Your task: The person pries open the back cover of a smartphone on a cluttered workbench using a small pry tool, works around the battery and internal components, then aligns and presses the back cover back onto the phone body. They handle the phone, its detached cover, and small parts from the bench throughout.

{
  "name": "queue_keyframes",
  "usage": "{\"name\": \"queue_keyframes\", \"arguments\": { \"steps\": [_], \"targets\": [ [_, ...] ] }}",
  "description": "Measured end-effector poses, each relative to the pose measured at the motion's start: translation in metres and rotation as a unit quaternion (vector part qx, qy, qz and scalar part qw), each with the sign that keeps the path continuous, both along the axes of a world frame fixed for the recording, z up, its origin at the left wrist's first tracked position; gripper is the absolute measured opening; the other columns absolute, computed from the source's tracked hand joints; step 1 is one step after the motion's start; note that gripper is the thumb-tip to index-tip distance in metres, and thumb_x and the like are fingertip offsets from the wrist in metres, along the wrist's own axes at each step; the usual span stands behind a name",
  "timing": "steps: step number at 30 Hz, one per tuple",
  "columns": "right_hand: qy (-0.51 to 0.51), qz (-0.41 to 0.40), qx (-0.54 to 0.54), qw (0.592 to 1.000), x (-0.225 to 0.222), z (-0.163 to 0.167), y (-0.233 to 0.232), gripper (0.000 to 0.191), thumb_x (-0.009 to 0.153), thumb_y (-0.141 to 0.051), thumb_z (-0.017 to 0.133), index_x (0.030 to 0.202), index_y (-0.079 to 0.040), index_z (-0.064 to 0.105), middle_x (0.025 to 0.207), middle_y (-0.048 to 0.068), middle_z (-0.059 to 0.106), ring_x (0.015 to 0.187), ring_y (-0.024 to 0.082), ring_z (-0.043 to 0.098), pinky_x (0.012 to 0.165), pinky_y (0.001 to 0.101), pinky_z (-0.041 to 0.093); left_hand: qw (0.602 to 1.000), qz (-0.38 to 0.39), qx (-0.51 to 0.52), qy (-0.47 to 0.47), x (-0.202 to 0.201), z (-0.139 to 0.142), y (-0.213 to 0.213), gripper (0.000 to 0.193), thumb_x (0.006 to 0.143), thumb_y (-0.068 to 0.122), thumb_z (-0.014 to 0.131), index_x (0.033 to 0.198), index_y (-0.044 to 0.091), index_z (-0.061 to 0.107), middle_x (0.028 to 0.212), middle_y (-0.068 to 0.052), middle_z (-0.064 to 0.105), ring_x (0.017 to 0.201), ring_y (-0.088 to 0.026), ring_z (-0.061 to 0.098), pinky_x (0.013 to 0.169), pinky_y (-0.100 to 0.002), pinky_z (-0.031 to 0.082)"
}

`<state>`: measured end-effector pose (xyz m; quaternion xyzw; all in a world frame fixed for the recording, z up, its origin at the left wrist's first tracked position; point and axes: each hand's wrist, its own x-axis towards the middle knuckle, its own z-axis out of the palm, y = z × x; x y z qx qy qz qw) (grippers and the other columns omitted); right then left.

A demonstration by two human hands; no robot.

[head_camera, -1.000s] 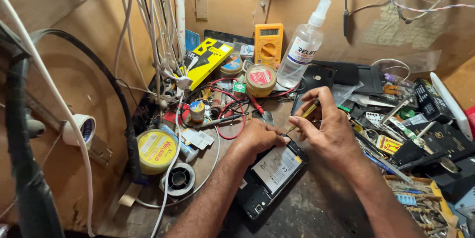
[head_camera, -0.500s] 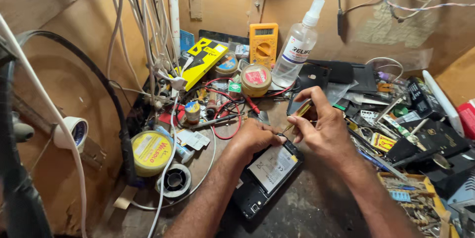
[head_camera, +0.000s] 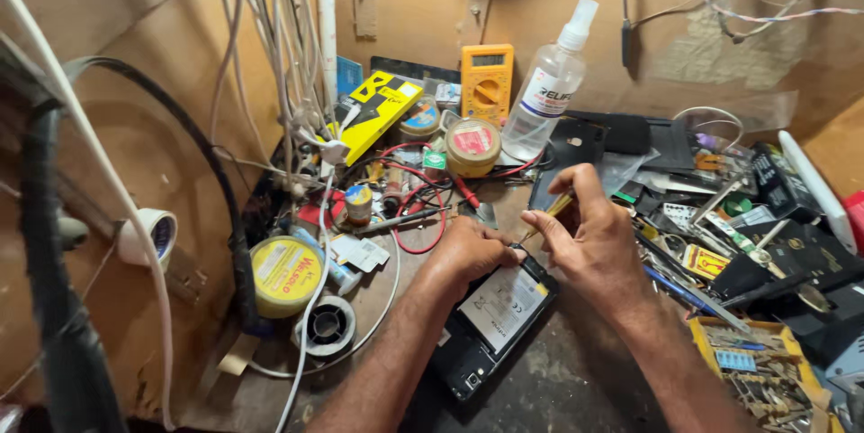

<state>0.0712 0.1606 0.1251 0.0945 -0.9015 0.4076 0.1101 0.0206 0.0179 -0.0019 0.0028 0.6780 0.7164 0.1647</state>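
Near the front edge of the cluttered table (head_camera: 576,388) lies an opened phone (head_camera: 490,320) with its back off and its battery showing. The left hand (head_camera: 468,248) presses down on the phone's upper end, fingers curled closed against it. The right hand (head_camera: 594,239) hovers just beside it, fingers pinched shut around a thin yellowish tool (head_camera: 551,213), whose tip seems to meet the phone's top edge, though the hands partly hide it. Towards the table's back edge stand an orange multimeter (head_camera: 487,82) and a clear spray bottle (head_camera: 549,82); a yellow solder spool (head_camera: 285,275) sits near the left edge.
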Motion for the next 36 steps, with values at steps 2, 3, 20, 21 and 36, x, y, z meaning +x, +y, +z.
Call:
{"name": "queue_keyframes", "arguments": {
  "steps": [2, 3, 20, 21, 36],
  "targets": [
    [0.024, 0.03, -0.022, 0.999, 0.001, 0.0, 0.001, 0.03, 0.091, -0.007, 0.074, 0.11, -0.005, 0.051, 0.072, 0.007, 0.069, 0.058, 0.013, 0.069, 0.049, 0.029, 0.055, 1.0, -0.003, 0.0, -0.014, 0.0, 0.001, 0.001, 0.02, 0.071, 0.006, 0.084, 0.089, -0.003, 0.082, 0.073, -0.007, 0.074, 0.061, -0.013, 0.065, 0.056, -0.032, 0.053],
    [0.039, 0.073, -0.053, 0.995, 0.001, 0.001, 0.002, 0.029, 0.091, -0.005, 0.071, 0.111, -0.005, 0.05, 0.076, 0.004, 0.069, 0.061, 0.011, 0.07, 0.051, 0.0268, 0.057, 1.0, -0.005, 0.001, -0.013, -0.001, 0.002, 0.0, 0.019, 0.071, 0.006, 0.084, 0.088, -0.003, 0.082, 0.073, -0.008, 0.074, 0.06, -0.014, 0.064, 0.056, -0.032, 0.052],
    [0.033, 0.077, -0.099, 0.992, 0.003, -0.004, 0.004, 0.024, 0.091, 0.0, 0.068, 0.109, -0.004, 0.054, 0.077, 0.005, 0.068, 0.064, 0.008, 0.068, 0.052, 0.0279, 0.059, 0.999, -0.006, 0.022, -0.037, 0.001, 0.005, 0.0, 0.012, 0.071, 0.003, 0.083, 0.079, -0.004, 0.078, 0.069, -0.009, 0.073, 0.055, -0.015, 0.065, 0.051, -0.033, 0.052],
    [0.031, 0.059, -0.091, 0.994, 0.002, -0.006, 0.002, 0.023, 0.091, 0.0, 0.07, 0.107, -0.004, 0.054, 0.075, 0.006, 0.068, 0.061, 0.01, 0.067, 0.049, 0.0282, 0.058, 0.999, -0.004, 0.024, -0.038, 0.001, 0.006, -0.001, 0.012, 0.071, 0.003, 0.084, 0.079, -0.004, 0.078, 0.068, -0.009, 0.073, 0.056, -0.015, 0.065, 0.051, -0.033, 0.052],
    [0.069, 0.01, -0.165, 0.984, 0.004, -0.019, 0.002, 0.038, 0.091, 0.003, 0.067, 0.122, -0.002, 0.046, 0.081, 0.007, 0.067, 0.066, 0.013, 0.069, 0.054, 0.0291, 0.063, 1.0, -0.006, 0.008, 0.017, 0.0, -0.003, -0.002, 0.021, 0.073, 0.004, 0.083, 0.093, -0.001, 0.081, 0.077, -0.007, 0.077, 0.063, -0.012, 0.069, 0.059, -0.029, 0.056]
  ]
}}
